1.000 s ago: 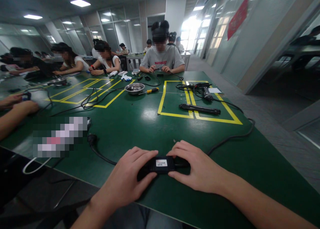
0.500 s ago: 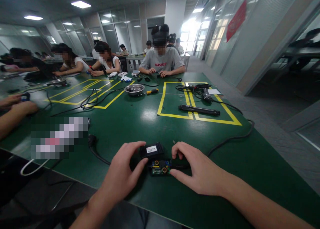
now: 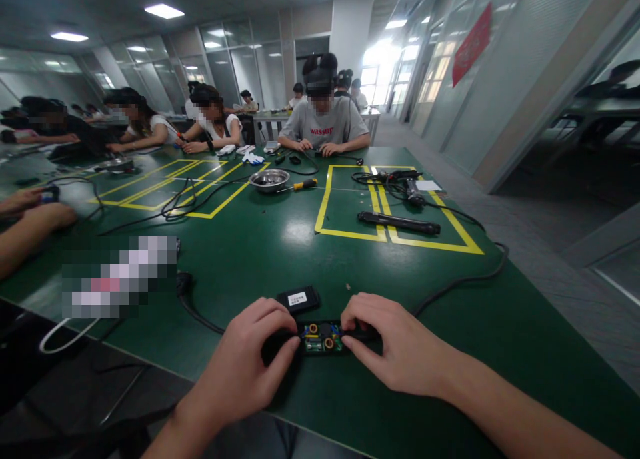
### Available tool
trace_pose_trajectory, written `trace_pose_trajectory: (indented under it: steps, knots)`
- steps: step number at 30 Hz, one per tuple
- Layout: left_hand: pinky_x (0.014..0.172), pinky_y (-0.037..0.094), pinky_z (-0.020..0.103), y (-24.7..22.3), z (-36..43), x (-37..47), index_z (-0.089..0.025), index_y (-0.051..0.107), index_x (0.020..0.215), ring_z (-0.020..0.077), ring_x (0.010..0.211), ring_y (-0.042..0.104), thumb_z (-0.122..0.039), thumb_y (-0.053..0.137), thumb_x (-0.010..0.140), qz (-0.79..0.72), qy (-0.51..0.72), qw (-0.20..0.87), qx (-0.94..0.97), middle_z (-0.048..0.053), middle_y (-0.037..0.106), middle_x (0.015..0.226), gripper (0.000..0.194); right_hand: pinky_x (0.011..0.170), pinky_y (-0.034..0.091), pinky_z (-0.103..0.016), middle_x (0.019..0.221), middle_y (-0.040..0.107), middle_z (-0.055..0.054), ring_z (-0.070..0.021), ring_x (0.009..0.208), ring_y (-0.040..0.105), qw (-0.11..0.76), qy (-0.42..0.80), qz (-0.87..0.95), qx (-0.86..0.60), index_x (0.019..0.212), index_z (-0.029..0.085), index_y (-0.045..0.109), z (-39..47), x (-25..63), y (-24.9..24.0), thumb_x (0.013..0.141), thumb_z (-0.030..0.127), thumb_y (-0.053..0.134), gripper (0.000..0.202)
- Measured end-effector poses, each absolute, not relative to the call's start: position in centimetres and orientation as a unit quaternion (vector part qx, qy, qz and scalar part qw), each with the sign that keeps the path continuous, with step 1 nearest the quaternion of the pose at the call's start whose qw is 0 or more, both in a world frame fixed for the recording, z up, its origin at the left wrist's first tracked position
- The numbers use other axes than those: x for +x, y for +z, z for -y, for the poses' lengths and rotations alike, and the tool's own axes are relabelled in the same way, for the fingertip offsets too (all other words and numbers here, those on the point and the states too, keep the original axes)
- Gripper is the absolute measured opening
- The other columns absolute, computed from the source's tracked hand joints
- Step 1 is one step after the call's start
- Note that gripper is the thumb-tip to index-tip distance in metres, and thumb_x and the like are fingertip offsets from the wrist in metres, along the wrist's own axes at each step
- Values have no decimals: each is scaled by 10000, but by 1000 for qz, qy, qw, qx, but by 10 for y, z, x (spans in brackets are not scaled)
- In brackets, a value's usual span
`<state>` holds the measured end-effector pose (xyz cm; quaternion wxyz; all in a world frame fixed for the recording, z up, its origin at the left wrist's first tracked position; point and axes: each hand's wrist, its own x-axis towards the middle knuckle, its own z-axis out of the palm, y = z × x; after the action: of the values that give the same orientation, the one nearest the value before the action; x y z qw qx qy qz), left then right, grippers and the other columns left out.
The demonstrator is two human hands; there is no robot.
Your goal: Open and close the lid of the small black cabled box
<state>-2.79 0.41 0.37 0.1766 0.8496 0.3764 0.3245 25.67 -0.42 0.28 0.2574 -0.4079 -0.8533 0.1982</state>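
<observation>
Circuit board (image 3: 321, 337), just one, with two coils (image 3: 313, 328), sits in an open black case (image 3: 325, 353) on the green table (image 3: 240, 259), between my left hand (image 3: 245, 352) and right hand (image 3: 403, 342) — I see them from a long way off. Each pinches one end of that case, thumb opposite fingers; one labelled cover (image 3: 306, 301) lies just beyond it — and farther away, one metal bowl (image 3: 270, 187) and one screwdriver (image 3: 305, 185).

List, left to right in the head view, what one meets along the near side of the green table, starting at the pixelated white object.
Pixelated white object, black plug, left hand, opened circuit-board case, right hand.
</observation>
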Motion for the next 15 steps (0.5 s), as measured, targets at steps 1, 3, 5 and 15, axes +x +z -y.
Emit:
trace_pose_trajectory:
  steps: [1, 3, 5, 15]
  knots:
    - [802, 589, 339, 4, -3, -28, -260, 718, 993, 243, 915, 756, -178, 622, 1039, -365, 310, 190, 857, 47, 785, 1002, 134, 791, 534, -376, 895, 700, -26, -225, 804, 654, 258, 203, 852, -408, 952, 240, 609, 4, 256, 3, 960, 115, 687, 149]
    - [772, 567, 325, 3, -3, -27, -258, 698, 988, 234, 895, 752, -156, 603, 1040, -362, 292, 206, 861, 39, 783, 991, 150, 758, 525, -355, 890, 703, -22, -214, 779, 649, 256, 211, 849, -411, 957, 238, 619, 5, 256, 3, 967, 113, 674, 138]
    - [744, 545, 319, 2, -3, -26, -255, 682, 978, 229, 869, 743, -152, 582, 1050, -370, 285, 205, 860, 36, 775, 972, 161, 739, 516, -346, 889, 705, -19, -206, 761, 647, 251, 211, 848, -417, 960, 238, 626, 5, 256, 3, 967, 117, 670, 129]
    - [736, 538, 283, 2, -2, -27, -236, 710, 1021, 199, 839, 748, -138, 585, 1067, -347, 326, 180, 861, 34, 778, 970, 165, 689, 482, -329, 880, 710, -36, -205, 745, 663, 289, 183, 854, -392, 979, 216, 645, 5, 257, 0, 990, 171, 595, 69]
